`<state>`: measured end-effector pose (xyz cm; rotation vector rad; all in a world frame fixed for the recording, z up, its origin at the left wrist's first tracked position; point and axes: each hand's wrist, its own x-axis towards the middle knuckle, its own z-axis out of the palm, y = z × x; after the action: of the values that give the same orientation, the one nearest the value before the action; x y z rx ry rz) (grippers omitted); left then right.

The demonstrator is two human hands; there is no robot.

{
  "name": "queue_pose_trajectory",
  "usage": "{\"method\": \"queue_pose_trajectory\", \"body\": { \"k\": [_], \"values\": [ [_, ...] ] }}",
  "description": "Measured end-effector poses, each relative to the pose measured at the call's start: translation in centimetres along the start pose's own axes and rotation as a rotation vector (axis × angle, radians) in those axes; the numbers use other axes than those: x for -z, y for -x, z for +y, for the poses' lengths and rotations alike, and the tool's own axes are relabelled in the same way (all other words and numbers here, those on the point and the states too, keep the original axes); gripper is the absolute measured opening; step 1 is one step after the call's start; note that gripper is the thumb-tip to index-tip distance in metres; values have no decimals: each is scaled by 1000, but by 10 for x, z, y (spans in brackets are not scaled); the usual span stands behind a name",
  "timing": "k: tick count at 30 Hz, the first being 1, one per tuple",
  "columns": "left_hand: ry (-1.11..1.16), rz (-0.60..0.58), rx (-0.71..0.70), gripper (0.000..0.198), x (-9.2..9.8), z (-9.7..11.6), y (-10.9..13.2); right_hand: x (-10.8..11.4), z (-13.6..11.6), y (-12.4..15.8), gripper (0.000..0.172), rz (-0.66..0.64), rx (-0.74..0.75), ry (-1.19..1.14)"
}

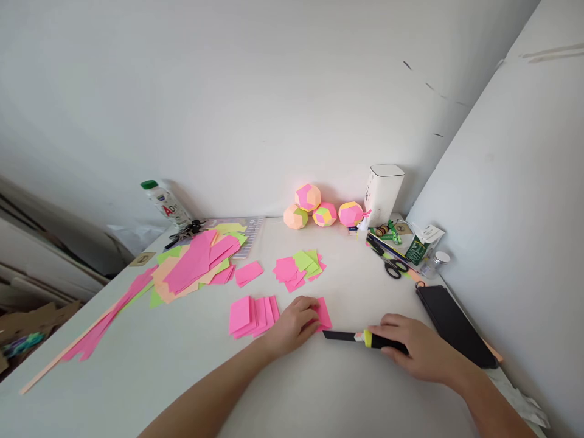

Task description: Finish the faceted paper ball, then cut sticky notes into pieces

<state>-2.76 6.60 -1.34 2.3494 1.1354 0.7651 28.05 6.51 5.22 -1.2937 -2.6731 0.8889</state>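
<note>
My right hand is wrapped round the black handle of a utility knife with a yellow collar. Its long dark blade points left and ends close to my left fingers. My left hand has its fingers bent over a pink paper piece, gripping its near left part; the fingers hide some of it. Just left of that hand, a fanned stack of pink paper pieces lies on the white table. Beyond the hands is a loose pile of small pink cut pieces with green pieces on top.
Larger coloured sheets spread at the left, near a white bottle. Several folded paper balls stand by the wall, beside a white container. Scissors and a black case lie at the right.
</note>
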Motion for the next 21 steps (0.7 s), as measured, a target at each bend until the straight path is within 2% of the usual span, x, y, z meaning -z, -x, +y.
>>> {"method": "queue_pose_trajectory", "body": {
  "k": [11, 21],
  "values": [
    [-35, 41, 10, 22, -3, 10, 0, -3, 4, -1, 41, 30, -25, 46],
    [-81, 5, -14, 24, -1, 11, -2, -1, 4, 0, 42, 25, -49, 76]
  ]
}}
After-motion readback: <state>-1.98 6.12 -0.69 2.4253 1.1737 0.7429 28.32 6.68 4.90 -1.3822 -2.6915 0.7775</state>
